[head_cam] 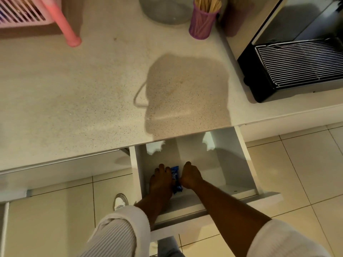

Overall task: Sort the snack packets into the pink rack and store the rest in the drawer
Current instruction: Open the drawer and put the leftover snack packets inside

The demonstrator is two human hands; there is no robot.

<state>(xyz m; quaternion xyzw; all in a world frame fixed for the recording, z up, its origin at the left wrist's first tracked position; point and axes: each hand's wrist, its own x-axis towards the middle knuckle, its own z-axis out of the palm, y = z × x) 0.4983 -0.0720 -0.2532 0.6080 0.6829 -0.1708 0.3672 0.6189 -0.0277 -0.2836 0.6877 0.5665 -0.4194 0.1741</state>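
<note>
Pink rack (22, 13) sits at the upper left of the frame on the speckled counter (83, 80), with one leg reaching toward the middle. Through its slats I see some dark and coloured shapes, but I cannot tell what they are.

At the top centre stands a clear glass jar (165, 12); what it holds I cannot make out. Just to its right is a purple mesh cup (202, 23) filled with wooden sticks (207, 4). At the right edge stands a dark machine with a metal drip grille (297, 65).

In the lower middle of the frame the white drawer (245, 154) is pulled out under the counter. Inside it, my left hand (161, 182) lies with fingers curled over the left side of a blue snack packet (175, 179), and my right hand (191, 177) is closed in a loose fist touching its right side. The packet has white printing, too small for me to read. The packet is the only thing I see in the drawer, at its front left part.
</note>
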